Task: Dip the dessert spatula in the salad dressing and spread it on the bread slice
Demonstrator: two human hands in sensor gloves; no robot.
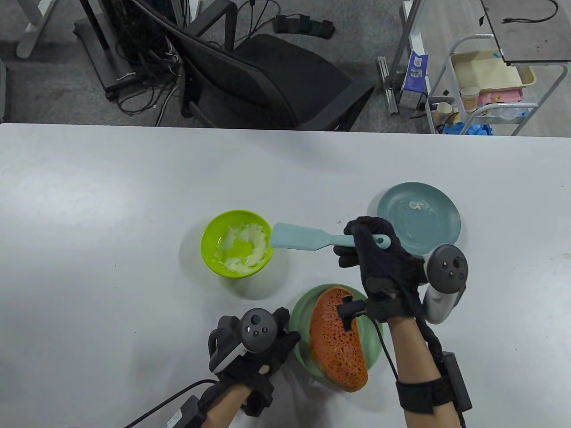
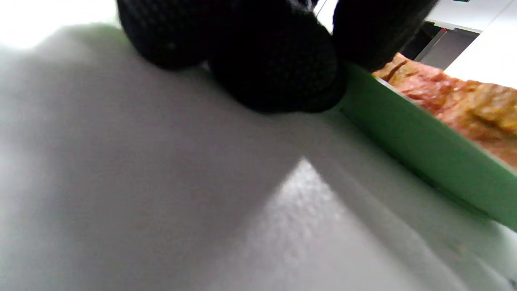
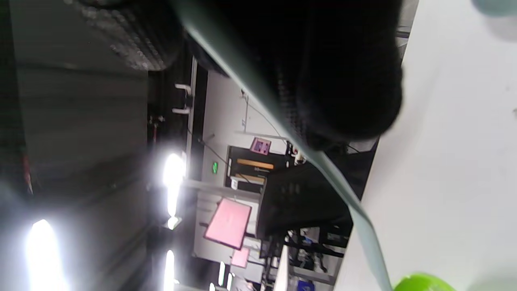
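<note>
My right hand (image 1: 357,245) grips the handle of a pale blue dessert spatula (image 1: 308,239), held level above the table. Its blade tip reaches the right rim of a lime green bowl (image 1: 212,232) with white dressing (image 1: 243,249) inside. The spatula (image 3: 347,190) shows edge-on in the right wrist view, with the bowl (image 3: 424,283) at the bottom. An orange-brown bread slice (image 1: 334,343) lies on a pale green plate (image 1: 299,312). My left hand (image 1: 276,339) rests on the table with fingers against the plate's left rim (image 2: 404,133); the bread slice (image 2: 464,105) sits above it.
A teal plate (image 1: 439,205) with a small white smear sits at the back right of the table. Beyond the table's far edge stand a black office chair (image 1: 267,76) and a metal cart (image 1: 486,84).
</note>
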